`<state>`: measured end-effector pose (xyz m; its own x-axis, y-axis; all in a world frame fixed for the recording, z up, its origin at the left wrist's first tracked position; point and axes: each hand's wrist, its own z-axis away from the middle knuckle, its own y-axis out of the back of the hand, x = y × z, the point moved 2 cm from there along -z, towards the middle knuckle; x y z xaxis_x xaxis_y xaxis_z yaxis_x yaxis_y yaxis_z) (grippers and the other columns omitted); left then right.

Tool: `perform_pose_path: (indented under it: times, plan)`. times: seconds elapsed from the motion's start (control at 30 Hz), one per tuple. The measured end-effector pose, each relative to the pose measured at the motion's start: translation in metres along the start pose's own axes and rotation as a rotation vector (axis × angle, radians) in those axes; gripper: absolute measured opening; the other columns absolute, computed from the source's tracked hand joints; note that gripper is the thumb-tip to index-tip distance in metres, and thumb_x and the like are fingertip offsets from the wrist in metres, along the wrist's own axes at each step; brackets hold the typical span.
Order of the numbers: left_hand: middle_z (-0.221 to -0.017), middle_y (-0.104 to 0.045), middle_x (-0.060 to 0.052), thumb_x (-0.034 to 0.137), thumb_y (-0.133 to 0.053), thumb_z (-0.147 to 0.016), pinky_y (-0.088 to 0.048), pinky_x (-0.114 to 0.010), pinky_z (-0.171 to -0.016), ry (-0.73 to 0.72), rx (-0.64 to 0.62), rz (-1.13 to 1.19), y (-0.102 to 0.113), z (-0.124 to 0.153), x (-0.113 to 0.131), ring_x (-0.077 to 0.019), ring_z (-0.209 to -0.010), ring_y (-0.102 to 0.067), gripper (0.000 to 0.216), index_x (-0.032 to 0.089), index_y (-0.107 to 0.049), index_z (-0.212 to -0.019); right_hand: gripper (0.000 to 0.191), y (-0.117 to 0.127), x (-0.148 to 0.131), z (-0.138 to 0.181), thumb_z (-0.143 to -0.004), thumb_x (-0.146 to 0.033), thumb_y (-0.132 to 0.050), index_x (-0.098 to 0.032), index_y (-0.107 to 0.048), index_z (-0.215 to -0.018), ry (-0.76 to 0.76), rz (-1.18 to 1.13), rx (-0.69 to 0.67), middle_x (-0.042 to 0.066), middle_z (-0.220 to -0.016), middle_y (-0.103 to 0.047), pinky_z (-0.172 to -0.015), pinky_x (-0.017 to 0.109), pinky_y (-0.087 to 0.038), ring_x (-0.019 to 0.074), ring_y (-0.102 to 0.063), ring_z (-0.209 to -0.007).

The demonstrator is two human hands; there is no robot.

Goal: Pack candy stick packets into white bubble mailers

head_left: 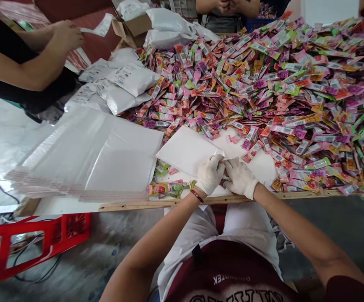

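A white plastic mailing bag [186, 149] lies flat on the table in front of me, its right end under my gloved hands. My left hand [209, 174], in a white glove, is closed on the bag's right edge. Close beside it, my gloved right hand [240, 178] has its fingers bent at the same end, where a small flap of the bag shows. Its fingertips are partly hidden. Several candy sachets [166, 188] lie below the bag's left side, and a large heap of colourful sachets [248, 79] rises behind it.
A stack of clear-white bags [106, 155] covers the table's left part. Filled white parcels [128, 82] sit behind it, near an open cardboard box [133, 29]. A co-worker's hands [67, 35] hold a label at left. A red plastic stool [40, 239] stands below the wooden edge [169, 203].
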<state>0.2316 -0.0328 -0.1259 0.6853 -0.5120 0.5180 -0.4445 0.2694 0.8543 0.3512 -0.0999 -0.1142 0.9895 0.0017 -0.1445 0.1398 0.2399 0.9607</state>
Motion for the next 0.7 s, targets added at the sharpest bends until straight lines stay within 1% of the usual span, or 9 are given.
perform_pose_path:
  times: [0.07, 0.17, 0.23, 0.33, 0.4, 0.53, 0.57, 0.63, 0.7]
  plan:
    - [-0.111, -0.068, -0.009, 0.025, -0.048, -0.095, -0.049, -0.031, -0.079, -0.027, -0.062, -0.067, 0.013, 0.001, -0.001, -0.0221, -0.094, -0.067, 0.026, 0.02, -0.061, -0.117, 0.053, 0.0, -0.001, -0.001, -0.088, -0.041, -0.053, -0.012, -0.05, -0.133, -0.013, -0.014, -0.017, 0.02, -0.13, -0.058, -0.098, 0.049, -0.04, 0.0367, -0.05, -0.12]
    - [-0.106, -0.067, -0.012, 0.029, -0.047, -0.096, -0.048, -0.032, -0.072, -0.016, -0.141, -0.259, 0.028, 0.003, 0.003, -0.024, -0.088, -0.068, 0.026, 0.017, -0.062, -0.113, 0.045, 0.004, -0.007, -0.011, -0.09, -0.044, -0.052, -0.014, -0.056, -0.124, -0.098, -0.025, -0.041, 0.019, -0.126, -0.061, -0.094, 0.048, -0.041, 0.0344, -0.054, -0.114]
    - [-0.1, -0.067, -0.013, 0.027, -0.044, -0.097, -0.048, -0.033, -0.07, -0.027, -0.168, -0.349, 0.032, 0.005, 0.009, -0.0258, -0.087, -0.068, 0.026, 0.014, -0.062, -0.109, 0.04, 0.007, -0.012, -0.019, -0.091, -0.042, -0.05, -0.015, -0.06, -0.118, -0.151, -0.017, -0.05, 0.019, -0.123, -0.062, -0.092, 0.047, -0.042, 0.0342, -0.056, -0.112]
    - [-0.098, -0.067, -0.014, 0.021, -0.041, -0.096, -0.047, -0.034, -0.069, -0.085, -0.175, -0.374, 0.031, 0.005, 0.015, -0.0267, -0.089, -0.068, 0.025, 0.015, -0.062, -0.108, 0.033, 0.01, -0.014, -0.028, -0.093, -0.035, -0.045, -0.017, -0.064, -0.112, -0.167, -0.017, -0.091, 0.019, -0.119, -0.064, -0.087, 0.046, -0.043, 0.0333, -0.06, -0.106]
    - [-0.101, -0.067, -0.013, 0.019, -0.046, -0.093, -0.047, -0.033, -0.071, -0.077, -0.152, -0.333, 0.032, 0.002, 0.009, -0.0259, -0.09, -0.067, 0.022, 0.016, -0.062, -0.107, 0.036, 0.01, -0.009, -0.029, -0.093, -0.04, -0.046, -0.017, -0.063, -0.115, -0.112, -0.028, -0.11, 0.019, -0.12, -0.063, -0.087, 0.046, -0.044, 0.0337, -0.06, -0.107]
    - [-0.099, -0.069, -0.009, 0.018, -0.055, -0.085, -0.047, -0.032, -0.072, 0.01, -0.122, -0.201, 0.035, -0.002, -0.014, -0.0225, -0.085, -0.066, 0.02, 0.017, -0.062, -0.104, 0.069, 0.004, 0.006, -0.021, -0.084, -0.063, -0.056, -0.017, -0.049, -0.135, 0.009, -0.058, -0.073, 0.018, -0.132, -0.056, -0.093, 0.046, -0.043, 0.0346, -0.053, -0.117]
    - [-0.098, -0.069, -0.009, 0.018, -0.055, -0.084, -0.046, -0.031, -0.072, 0.01, -0.134, -0.187, 0.035, -0.002, -0.018, -0.022, -0.084, -0.066, 0.019, 0.018, -0.063, -0.102, 0.071, 0.002, 0.008, -0.019, -0.084, -0.065, -0.055, -0.017, -0.047, -0.137, 0.011, -0.061, -0.065, 0.018, -0.134, -0.054, -0.093, 0.046, -0.042, 0.0346, -0.052, -0.118]
    - [-0.096, -0.07, -0.008, 0.018, -0.053, -0.085, -0.046, -0.031, -0.071, -0.018, -0.165, -0.187, 0.034, -0.001, -0.019, -0.0215, -0.083, -0.065, 0.017, 0.019, -0.065, -0.097, 0.064, -0.001, 0.009, -0.015, -0.089, -0.061, -0.049, -0.016, -0.049, -0.134, 0.003, -0.059, -0.061, 0.018, -0.135, -0.052, -0.093, 0.046, -0.042, 0.0342, -0.051, -0.117]
    - [-0.096, -0.069, -0.008, 0.018, -0.051, -0.086, -0.045, -0.031, -0.071, -0.027, -0.164, -0.214, 0.034, 0.002, -0.014, -0.0217, -0.084, -0.065, 0.017, 0.019, -0.066, -0.095, 0.054, -0.003, 0.004, -0.016, -0.092, -0.053, -0.046, -0.016, -0.052, -0.13, -0.023, -0.057, -0.067, 0.018, -0.134, -0.052, -0.094, 0.046, -0.041, 0.0336, -0.051, -0.117]
